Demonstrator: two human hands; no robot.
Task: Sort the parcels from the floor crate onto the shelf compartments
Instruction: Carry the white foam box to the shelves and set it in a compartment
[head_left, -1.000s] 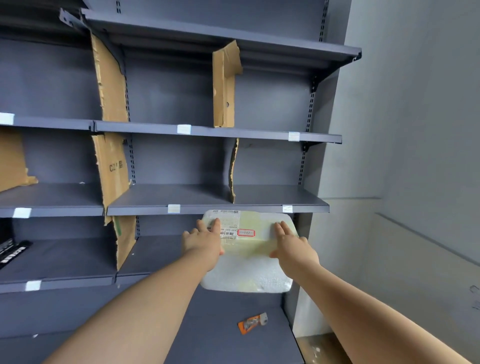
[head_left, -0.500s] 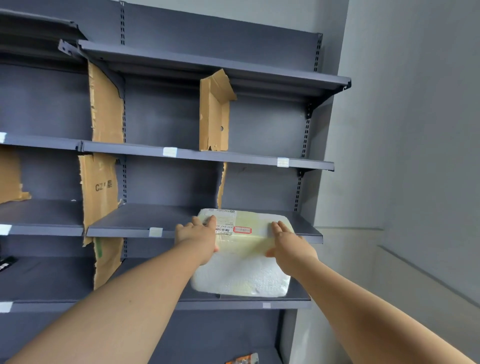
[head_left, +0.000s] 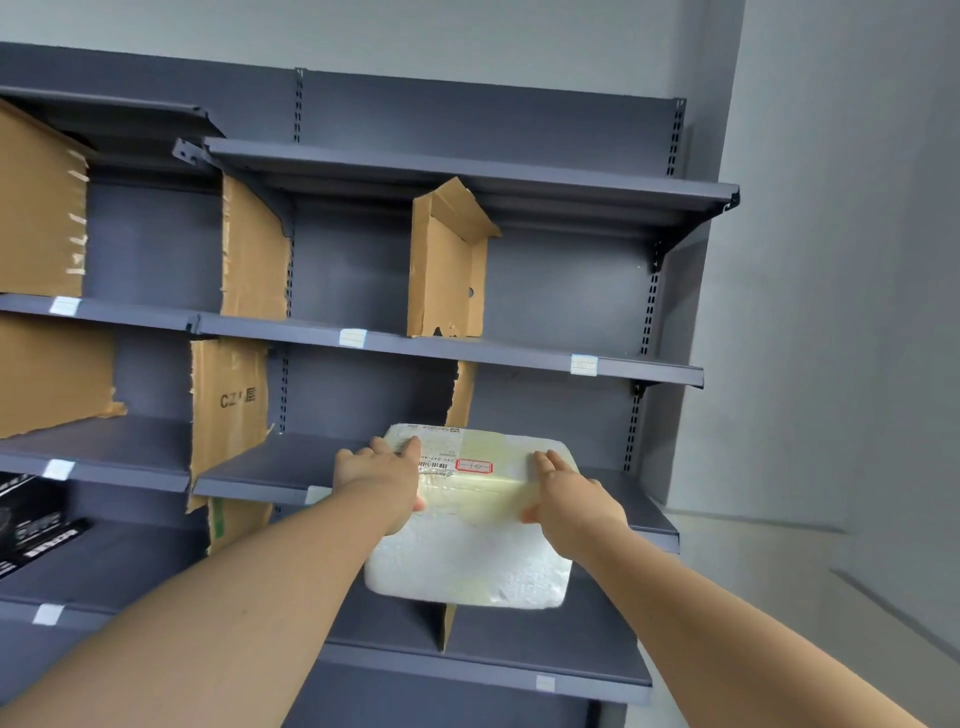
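Holding the white parcel (head_left: 467, 525) at both sides, we had our left hand (head_left: 382, 480) and right hand (head_left: 571, 499) grasping it before the grey shelf (head_left: 260, 467), fingers (head_left: 545, 460) flat on top.

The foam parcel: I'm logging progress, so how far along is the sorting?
Done: no parcel rests in the compartments in view. In hand: left hand and right hand hold the foam parcel before the shelf, not yet set down. Left: placing it; the crate is out of view.
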